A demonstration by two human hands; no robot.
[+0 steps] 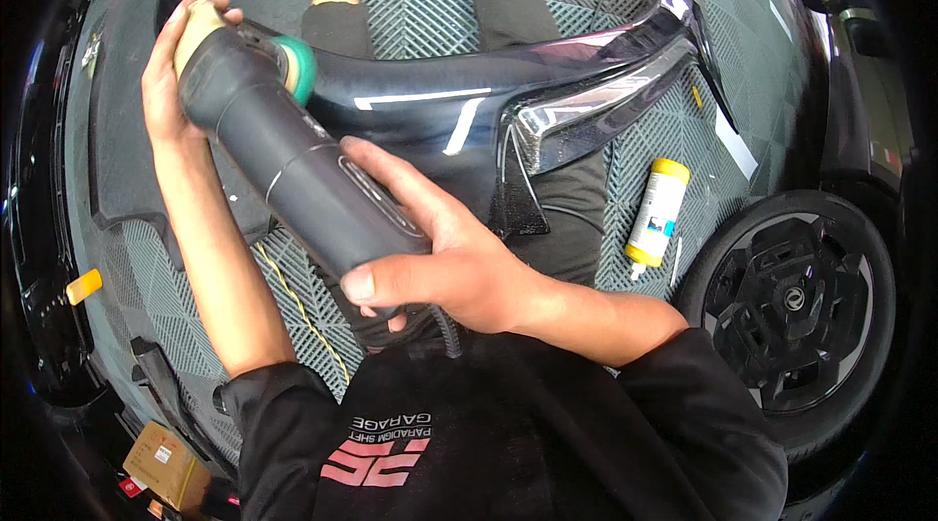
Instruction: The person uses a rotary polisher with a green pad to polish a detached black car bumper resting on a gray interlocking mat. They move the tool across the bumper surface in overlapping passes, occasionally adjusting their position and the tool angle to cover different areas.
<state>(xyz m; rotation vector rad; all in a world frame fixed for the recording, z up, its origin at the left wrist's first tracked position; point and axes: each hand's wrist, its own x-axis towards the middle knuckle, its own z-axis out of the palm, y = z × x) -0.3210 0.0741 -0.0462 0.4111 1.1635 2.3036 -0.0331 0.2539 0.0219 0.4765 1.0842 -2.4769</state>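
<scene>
A dark grey power polisher (pixel 283 169) slants across the left half of the view, held in both hands. My left hand (pixel 168 82) is wrapped round its head end, partly hidden behind the tan-coloured cap there. Closed round the rear body is my right hand (pixel 454 262), its thumb along the near end and its fingers on the upper side. The green foam pad (pixel 303 70) stands edge-on at the left part of a glossy dark car fender (pixel 410 96); whether they touch, I cannot tell. The fender lies across my outstretched legs. A black cable (pixel 447 331) leaves the polisher's rear.
Right of my legs, a white bottle with yellow ends (pixel 657 218) lies on the grid-tiled floor (pixel 733 42). A wheel (pixel 791 311) is at the right. A yellow cord (pixel 303 306), an orange-yellow block (pixel 85 287) and a cardboard box (pixel 166 462) are at the left.
</scene>
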